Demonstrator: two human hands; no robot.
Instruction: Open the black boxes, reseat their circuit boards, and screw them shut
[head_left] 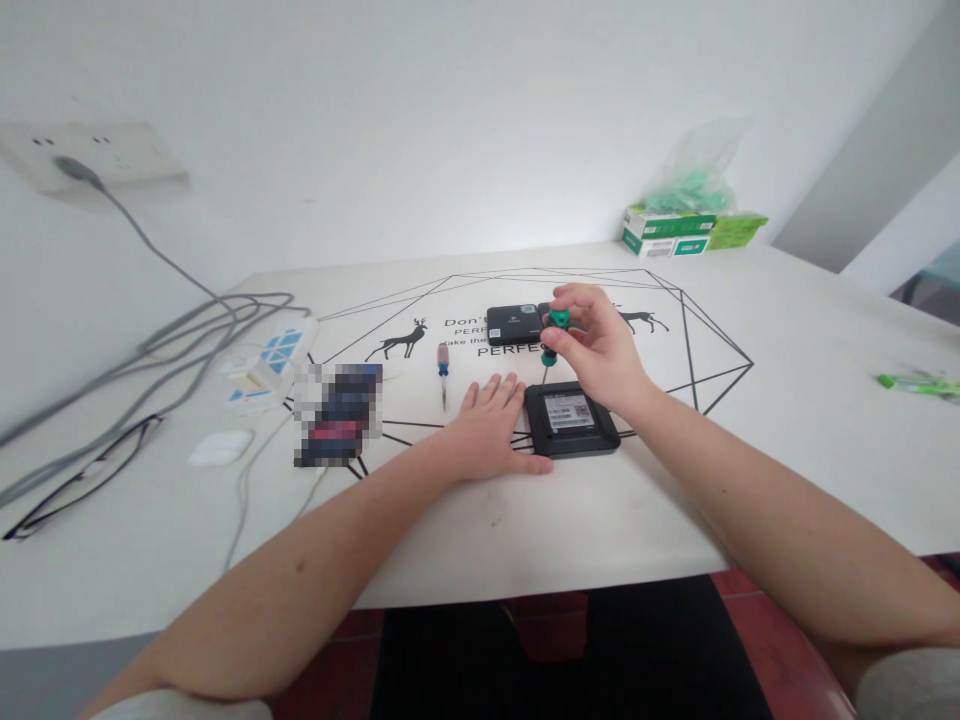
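Observation:
My right hand is closed around the green handle of a screwdriver. Its shaft points down to the far left corner of a flat black square device, which lies on the table with a white label facing up. Whether the tip sits in a screw is too small to tell. My left hand lies flat with fingers spread, its thumb by the device's near left corner. Behind them is a black box-shaped device with small stickers, partly hidden by my right hand. A second screwdriver with a red and blue handle lies to the left.
Left on the table are a phone with a blurred screen, a white power strip, a white case, glasses and grey cables. Green and white boxes stand at the back right. A green item lies far right.

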